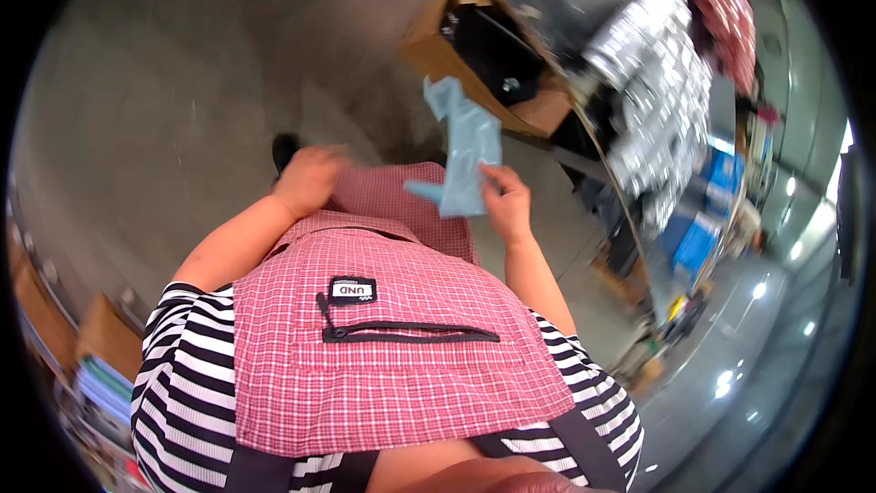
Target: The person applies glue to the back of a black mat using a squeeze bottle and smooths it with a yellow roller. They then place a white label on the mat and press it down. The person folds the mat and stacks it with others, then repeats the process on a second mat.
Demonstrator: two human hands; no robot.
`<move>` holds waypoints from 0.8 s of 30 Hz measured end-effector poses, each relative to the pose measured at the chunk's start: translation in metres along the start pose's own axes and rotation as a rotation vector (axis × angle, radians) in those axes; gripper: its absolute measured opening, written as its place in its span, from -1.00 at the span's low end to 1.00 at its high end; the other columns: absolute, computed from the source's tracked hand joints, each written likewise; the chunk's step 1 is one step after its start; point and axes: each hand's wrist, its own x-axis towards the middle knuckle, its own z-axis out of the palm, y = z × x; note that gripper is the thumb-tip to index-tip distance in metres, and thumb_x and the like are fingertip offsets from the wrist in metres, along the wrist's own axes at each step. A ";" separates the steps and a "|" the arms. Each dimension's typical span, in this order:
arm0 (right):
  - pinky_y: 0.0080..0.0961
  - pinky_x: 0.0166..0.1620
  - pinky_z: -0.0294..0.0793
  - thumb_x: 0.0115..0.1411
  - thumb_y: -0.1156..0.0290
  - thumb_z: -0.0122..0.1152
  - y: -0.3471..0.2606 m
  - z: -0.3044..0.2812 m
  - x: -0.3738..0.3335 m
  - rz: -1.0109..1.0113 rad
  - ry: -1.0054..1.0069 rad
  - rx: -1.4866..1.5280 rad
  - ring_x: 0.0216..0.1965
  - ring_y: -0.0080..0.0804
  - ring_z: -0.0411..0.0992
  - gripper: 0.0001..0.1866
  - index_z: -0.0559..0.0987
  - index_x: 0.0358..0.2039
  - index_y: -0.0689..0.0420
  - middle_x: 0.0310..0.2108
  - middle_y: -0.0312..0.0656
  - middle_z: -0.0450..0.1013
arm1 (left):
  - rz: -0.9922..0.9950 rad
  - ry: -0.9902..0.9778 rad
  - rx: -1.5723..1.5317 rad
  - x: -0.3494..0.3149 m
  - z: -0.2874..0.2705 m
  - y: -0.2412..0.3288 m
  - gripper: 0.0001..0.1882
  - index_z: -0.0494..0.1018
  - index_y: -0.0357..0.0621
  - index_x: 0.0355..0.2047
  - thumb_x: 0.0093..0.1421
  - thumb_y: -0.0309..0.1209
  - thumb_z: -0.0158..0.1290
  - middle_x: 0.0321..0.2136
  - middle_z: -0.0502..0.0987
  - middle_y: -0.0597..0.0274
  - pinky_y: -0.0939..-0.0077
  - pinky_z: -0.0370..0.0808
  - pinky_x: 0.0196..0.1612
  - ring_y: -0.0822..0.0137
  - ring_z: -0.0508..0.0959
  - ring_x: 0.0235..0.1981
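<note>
A thin light blue plastic bag or sheet (472, 146) hangs, crumpled, from my right hand (505, 201), whose fingers and thumb pinch its right edge. One corner of the plastic sticks up toward the cardboard box, and a narrow strip juts left over my apron. My left hand (313, 178) is at the left side of the red checked apron (411, 265), apart from the blue plastic. Motion blurs its fingers, so whether they touch the apron cloth is unclear.
Ahead to the right, an open cardboard box (438, 41) contains black items. Beside it, a table bears shiny silver packages (662, 91), with pink wrapped ones (725, 18) farther back. Blue boxes (696, 242) stand to the right. Cartons (114, 333) are behind me at left.
</note>
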 end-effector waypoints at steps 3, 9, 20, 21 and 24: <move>-0.33 -0.09 0.57 0.02 0.62 0.19 -0.022 -0.006 -0.073 -0.237 -0.181 -0.335 -0.19 -0.15 0.56 -0.60 0.67 -0.09 0.06 -0.14 -0.17 0.56 | 0.558 -0.107 -0.165 0.091 -0.033 0.112 -0.36 0.49 -0.04 0.14 -0.01 -0.33 0.31 0.20 0.47 0.06 0.05 0.36 0.26 -0.01 0.44 0.20; -0.15 -0.21 0.59 0.07 0.45 0.28 0.026 -0.087 -0.167 -0.284 -0.124 -0.191 -0.20 -0.03 0.56 -0.65 0.55 -0.08 0.07 -0.17 -0.15 0.56 | 0.408 -1.018 -0.087 0.165 0.057 0.300 -0.05 0.25 0.00 0.37 -0.04 -0.24 0.40 -0.16 0.65 -0.11 0.10 0.55 -0.02 -0.16 0.64 -0.13; -0.23 -0.08 0.51 0.15 0.22 0.34 0.186 -0.193 -0.503 0.545 0.311 0.143 -0.17 -0.09 0.56 -0.71 0.68 -0.18 0.11 -0.27 -0.01 0.62 | 0.946 -1.172 0.236 0.194 0.193 0.581 -0.70 0.64 -0.14 -0.25 0.17 -0.17 0.27 -0.34 0.64 -0.03 0.11 0.52 -0.14 -0.08 0.61 -0.25; -0.28 -0.13 0.51 0.14 0.25 0.37 0.196 -0.197 -0.532 0.583 0.418 0.203 -0.25 -0.18 0.55 -0.73 0.68 -0.21 0.13 -0.33 -0.03 0.61 | 1.017 -1.156 0.263 0.194 0.205 0.604 -0.68 0.63 -0.13 -0.27 0.16 -0.13 0.27 -0.36 0.64 0.00 0.10 0.52 -0.17 -0.09 0.61 -0.27; -0.32 -0.27 0.46 0.07 0.21 0.46 0.212 -0.222 -0.603 0.797 0.722 0.380 -0.41 -0.27 0.49 -0.71 0.68 -0.32 0.15 -0.46 -0.07 0.57 | 1.133 -1.188 0.342 0.190 0.246 0.680 -0.59 0.61 -0.18 -0.31 0.13 -0.04 0.30 -0.39 0.62 -0.03 0.10 0.52 -0.18 -0.09 0.61 -0.29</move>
